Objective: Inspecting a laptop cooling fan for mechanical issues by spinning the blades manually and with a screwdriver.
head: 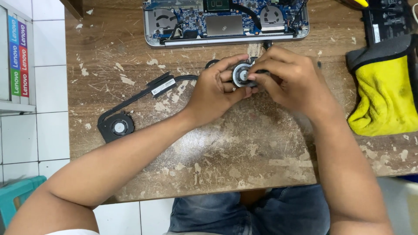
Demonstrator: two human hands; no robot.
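Both my hands meet over the middle of a worn wooden table (244,148). My left hand (215,89) and my right hand (287,78) together grip a small round cooling fan (241,75) with a pale hub, held just above the tabletop. My fingers cover most of its rim. To the left lies a black heat pipe assembly (143,93) that ends in a second fan housing (116,126). An opened laptop (226,21) with its circuit board and two fans exposed sits at the far edge.
A yellow cloth with a dark border (385,93) lies at the right edge. A black flat part (385,19) rests at the top right. White floor tiles (48,87) and a teal stool (19,193) show at the left. My knees in jeans (248,213) are below the table.
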